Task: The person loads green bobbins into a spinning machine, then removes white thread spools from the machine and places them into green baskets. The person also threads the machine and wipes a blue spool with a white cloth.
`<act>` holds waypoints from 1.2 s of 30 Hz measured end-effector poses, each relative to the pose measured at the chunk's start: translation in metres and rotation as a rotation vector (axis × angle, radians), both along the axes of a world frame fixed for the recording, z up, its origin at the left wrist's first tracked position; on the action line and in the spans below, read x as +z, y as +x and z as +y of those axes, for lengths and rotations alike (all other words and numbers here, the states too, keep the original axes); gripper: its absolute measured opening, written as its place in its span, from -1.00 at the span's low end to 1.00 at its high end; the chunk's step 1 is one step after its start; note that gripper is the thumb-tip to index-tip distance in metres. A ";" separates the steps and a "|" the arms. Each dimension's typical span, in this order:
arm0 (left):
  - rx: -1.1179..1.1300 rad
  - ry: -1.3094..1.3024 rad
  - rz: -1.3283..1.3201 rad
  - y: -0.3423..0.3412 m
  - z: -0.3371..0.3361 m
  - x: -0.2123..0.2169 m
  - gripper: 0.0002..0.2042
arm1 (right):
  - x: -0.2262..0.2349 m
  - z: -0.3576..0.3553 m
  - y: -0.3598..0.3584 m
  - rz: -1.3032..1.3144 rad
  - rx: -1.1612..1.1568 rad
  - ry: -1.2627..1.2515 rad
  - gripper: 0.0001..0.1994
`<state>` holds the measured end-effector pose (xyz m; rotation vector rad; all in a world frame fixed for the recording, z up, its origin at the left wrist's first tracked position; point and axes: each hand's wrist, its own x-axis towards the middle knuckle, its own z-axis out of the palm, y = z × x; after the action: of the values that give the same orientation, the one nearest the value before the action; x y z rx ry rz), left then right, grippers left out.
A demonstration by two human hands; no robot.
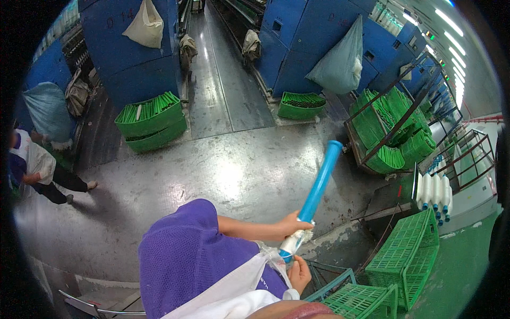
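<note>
My left hand is wrapped around a long blue bobbin tube, held slantwise with its bare end pointing up and away. White yarn covers a short stretch of the tube below that hand, with a loose tuft beside the fingers. The tube's lower blue end is close against my white apron. By this lower end is my right hand, its fingers curled together at the tube; whatever they pinch is too small to make out.
Green plastic crates stand at my right, near several white yarn bobbins. Beyond is a metal cart loaded with green baskets. Green tubs of tubes sit before blue machines. A person walks at left.
</note>
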<state>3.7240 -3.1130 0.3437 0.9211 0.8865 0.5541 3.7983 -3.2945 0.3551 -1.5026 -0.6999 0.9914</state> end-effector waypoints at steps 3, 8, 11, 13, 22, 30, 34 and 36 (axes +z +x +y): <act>-0.217 0.001 -0.196 0.005 0.003 0.015 -0.35 | 0.024 0.011 0.017 0.045 -0.025 0.182 -0.74; -0.533 0.397 -0.257 0.018 -0.012 0.030 -0.21 | 0.119 0.026 0.075 -1.475 0.194 0.183 -0.71; -0.750 0.333 -0.437 0.026 -0.026 0.034 -0.19 | 0.170 0.030 0.090 -2.047 0.538 0.229 -0.55; -0.930 0.365 -0.493 0.032 -0.036 0.035 -0.15 | 0.187 0.032 0.095 -2.161 0.690 0.204 -0.60; -1.138 0.426 -0.225 0.012 0.015 0.020 -0.38 | 0.178 0.002 0.112 -2.176 0.409 -0.121 -0.90; -0.259 -0.037 -0.452 0.046 0.072 0.047 -0.49 | 0.112 0.015 0.097 -1.884 -0.169 -0.381 -0.41; 0.172 -0.143 -0.480 0.054 0.063 0.071 -0.37 | 0.065 0.033 0.069 -1.623 -0.196 -0.389 -0.43; 0.137 0.014 -0.478 0.053 0.065 0.078 -0.38 | 0.047 0.035 0.057 -1.171 -0.027 -0.465 -0.50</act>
<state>3.7770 -3.0480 0.4216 0.6996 0.5134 0.8571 3.8558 -3.2599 0.4018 -2.4977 -1.2912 0.1378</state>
